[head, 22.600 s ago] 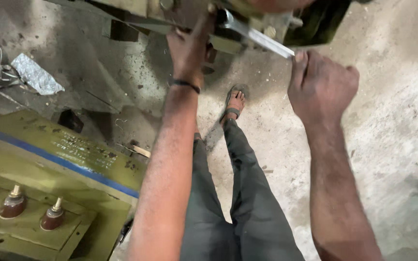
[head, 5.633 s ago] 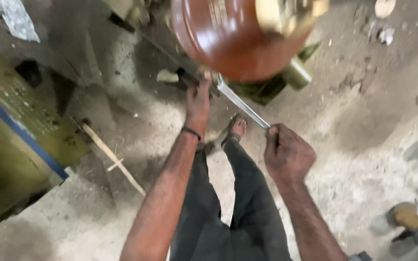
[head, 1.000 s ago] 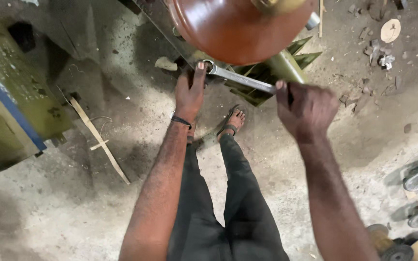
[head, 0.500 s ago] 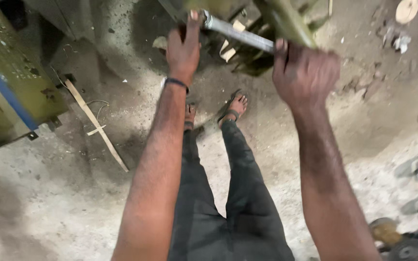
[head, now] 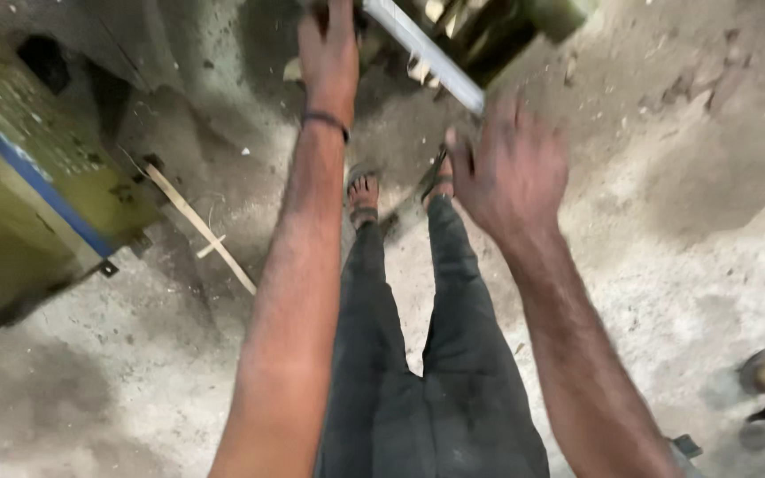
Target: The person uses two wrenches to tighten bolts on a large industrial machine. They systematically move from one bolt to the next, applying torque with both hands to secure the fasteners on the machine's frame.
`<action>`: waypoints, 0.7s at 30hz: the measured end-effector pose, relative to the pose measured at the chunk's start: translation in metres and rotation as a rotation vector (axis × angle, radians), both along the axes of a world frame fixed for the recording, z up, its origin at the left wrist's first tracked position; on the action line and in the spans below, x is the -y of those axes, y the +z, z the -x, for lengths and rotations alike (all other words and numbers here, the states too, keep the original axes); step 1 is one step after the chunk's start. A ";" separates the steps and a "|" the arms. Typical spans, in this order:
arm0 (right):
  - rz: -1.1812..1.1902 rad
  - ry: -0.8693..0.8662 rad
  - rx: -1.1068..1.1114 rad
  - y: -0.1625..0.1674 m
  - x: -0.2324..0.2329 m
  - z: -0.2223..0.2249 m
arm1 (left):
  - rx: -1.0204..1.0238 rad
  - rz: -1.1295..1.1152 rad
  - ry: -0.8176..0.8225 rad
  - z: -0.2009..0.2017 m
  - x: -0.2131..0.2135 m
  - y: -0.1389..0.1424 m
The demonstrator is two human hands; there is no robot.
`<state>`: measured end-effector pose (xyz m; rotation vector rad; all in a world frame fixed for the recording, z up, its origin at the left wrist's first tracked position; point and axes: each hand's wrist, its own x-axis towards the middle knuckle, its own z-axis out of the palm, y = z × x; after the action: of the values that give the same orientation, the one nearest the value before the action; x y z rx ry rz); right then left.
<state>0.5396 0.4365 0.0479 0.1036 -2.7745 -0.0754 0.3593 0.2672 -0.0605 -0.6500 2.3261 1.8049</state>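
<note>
Long silver metal wrench handle (head: pixel 425 53) slants across the top centre of the frame, running from upper left down to the right. Our left hand (head: pixel 329 44), at the top edge, is pressed near its upper end; we cannot tell whether those fingers grip it. Our right hand (head: pixel 511 173), blurred in the upper right middle, is spread open just below the handle's lower tip, holding nothing. An olive green metal cabinet with a blue stripe (head: pixel 19 168) stands at left on the dusty concrete floor (head: pixel 683 265).

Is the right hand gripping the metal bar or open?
Open: the right hand has its fingers spread just below the bar's end. It is blurred, so touch cannot be told.
</note>
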 end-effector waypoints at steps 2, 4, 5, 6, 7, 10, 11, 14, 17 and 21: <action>0.382 -0.117 0.405 0.018 -0.007 0.016 | 0.090 -0.143 0.044 0.005 -0.003 0.010; 0.393 -0.143 0.287 0.038 -0.012 0.035 | 0.023 -0.363 0.046 0.004 0.000 0.015; 0.400 -0.155 0.230 0.045 -0.017 0.047 | -0.007 -0.465 0.038 0.002 0.001 0.016; 0.304 -0.180 0.304 0.047 -0.025 0.061 | -0.075 -0.347 -0.023 0.000 0.003 0.016; 0.212 -0.207 0.388 0.047 -0.036 0.075 | -0.128 -0.222 -0.083 -0.005 0.006 0.015; 0.060 -0.135 0.444 0.034 -0.072 0.102 | -0.206 -0.385 -0.142 -0.015 0.010 0.009; 0.036 -0.080 0.425 0.028 -0.081 0.110 | -0.158 -0.359 -0.127 -0.016 0.010 0.008; 0.084 0.071 0.388 0.018 -0.096 0.124 | -0.087 -0.273 -0.109 -0.016 0.007 0.007; 0.176 -0.150 0.690 0.018 -0.089 0.127 | -0.134 -0.174 -0.115 -0.010 0.005 0.013; 0.066 -0.102 0.505 0.009 -0.078 0.114 | -0.052 -0.048 -0.092 -0.006 0.004 0.020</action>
<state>0.4260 0.5148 0.0571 -0.0444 -3.2824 0.0207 0.3650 0.2633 -0.0409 -0.4868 2.2965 1.8516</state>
